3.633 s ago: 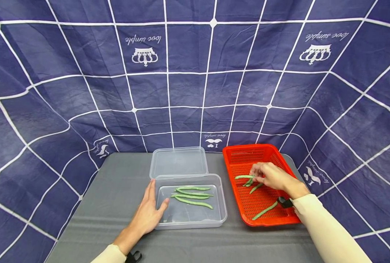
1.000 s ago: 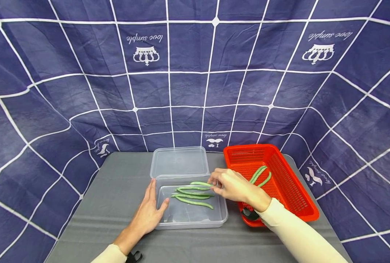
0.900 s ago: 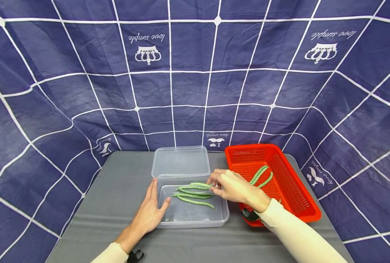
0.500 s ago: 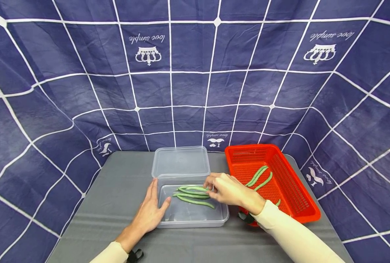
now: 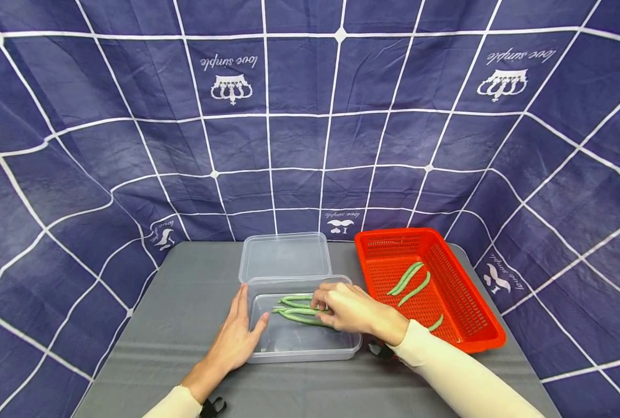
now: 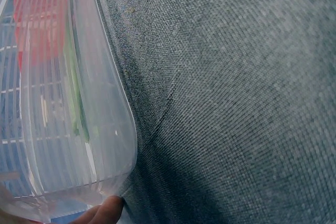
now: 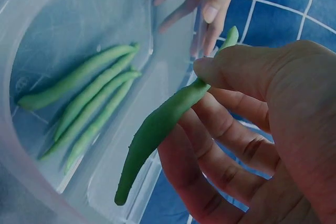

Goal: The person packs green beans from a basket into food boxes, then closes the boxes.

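Note:
My right hand [image 5: 349, 310] is over the right part of a clear plastic container [image 5: 305, 357]. Thumb and fingertips pinch one green bean [image 7: 165, 119], whose lower end hangs free in the right wrist view. Beneath it, several other green beans [image 7: 79, 77] lie side by side on the container floor. My left hand [image 5: 237, 334] rests against the container's left side, fingers straight and thumb spread near the rim. In the left wrist view a fingertip [image 6: 110, 208] touches the container corner.
A red perforated basket [image 5: 469, 296] stands on the right, with several green beans [image 5: 415, 288] in it. Behind the container lies a clear lid [image 5: 285, 258] on the grey tabletop [image 5: 195, 278]. A blue checked cloth [image 5: 299, 139] surrounds the table at back and sides.
From the red basket, my right hand has come left to the container with a green bean, then shifted slightly farther left and toward the front. The left hand stays in place.

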`<state>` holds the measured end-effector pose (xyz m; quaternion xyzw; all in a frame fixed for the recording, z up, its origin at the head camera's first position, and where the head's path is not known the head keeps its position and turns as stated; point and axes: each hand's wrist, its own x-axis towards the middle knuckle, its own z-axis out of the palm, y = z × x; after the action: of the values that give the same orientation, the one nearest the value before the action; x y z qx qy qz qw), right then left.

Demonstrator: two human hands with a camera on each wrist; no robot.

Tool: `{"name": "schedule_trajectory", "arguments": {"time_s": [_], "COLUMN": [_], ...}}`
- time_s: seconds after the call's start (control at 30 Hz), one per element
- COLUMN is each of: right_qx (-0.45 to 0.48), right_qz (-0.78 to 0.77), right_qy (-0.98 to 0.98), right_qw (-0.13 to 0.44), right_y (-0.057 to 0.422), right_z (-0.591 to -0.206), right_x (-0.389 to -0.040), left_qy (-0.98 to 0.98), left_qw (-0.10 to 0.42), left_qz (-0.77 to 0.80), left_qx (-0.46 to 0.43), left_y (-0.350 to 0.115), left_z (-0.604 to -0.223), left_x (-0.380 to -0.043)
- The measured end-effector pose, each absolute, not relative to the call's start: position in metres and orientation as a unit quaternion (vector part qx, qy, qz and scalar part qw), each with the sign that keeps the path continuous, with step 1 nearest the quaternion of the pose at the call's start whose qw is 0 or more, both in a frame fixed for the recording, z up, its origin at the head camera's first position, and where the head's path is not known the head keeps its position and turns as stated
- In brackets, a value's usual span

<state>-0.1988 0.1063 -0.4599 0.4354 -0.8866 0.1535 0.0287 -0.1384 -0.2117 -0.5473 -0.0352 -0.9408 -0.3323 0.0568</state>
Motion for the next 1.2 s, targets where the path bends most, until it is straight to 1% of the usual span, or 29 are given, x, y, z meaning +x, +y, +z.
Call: {"name": "schedule_trajectory", "arguments": {"time_s": [0.3, 0.67, 0.9, 1.2], "right_qx": [0.457, 0.469, 0.486, 0.46], "right_qz": [0.156, 0.149, 0.145, 0.155], "right_qy": [-0.875, -0.87, -0.861, -0.874], "right_qw": [0.021, 0.03, 0.028, 0.005], "right_y": [0.098, 0.093, 0.092, 0.101], "right_z": [-0.467, -0.475, -0.479, -0.476], "right_x": [-0.194, -0.188, -0.188, -0.19], "left_qy": [-0.94, -0.94, -0.94, -0.94], "left_qw": [0.061, 0.062, 0.075, 0.071], "left_qz": [-0.333, -0.333, -0.329, -0.332], "left_qx": [-0.038, -0.037, -0.046, -0.042], "left_y": [-0.211, -0.211, -0.211, -0.21], "left_z": [-0.545, -0.547, -0.548, -0.546], "left_x": [-0.138, -0.139, -0.14, -0.139]}}
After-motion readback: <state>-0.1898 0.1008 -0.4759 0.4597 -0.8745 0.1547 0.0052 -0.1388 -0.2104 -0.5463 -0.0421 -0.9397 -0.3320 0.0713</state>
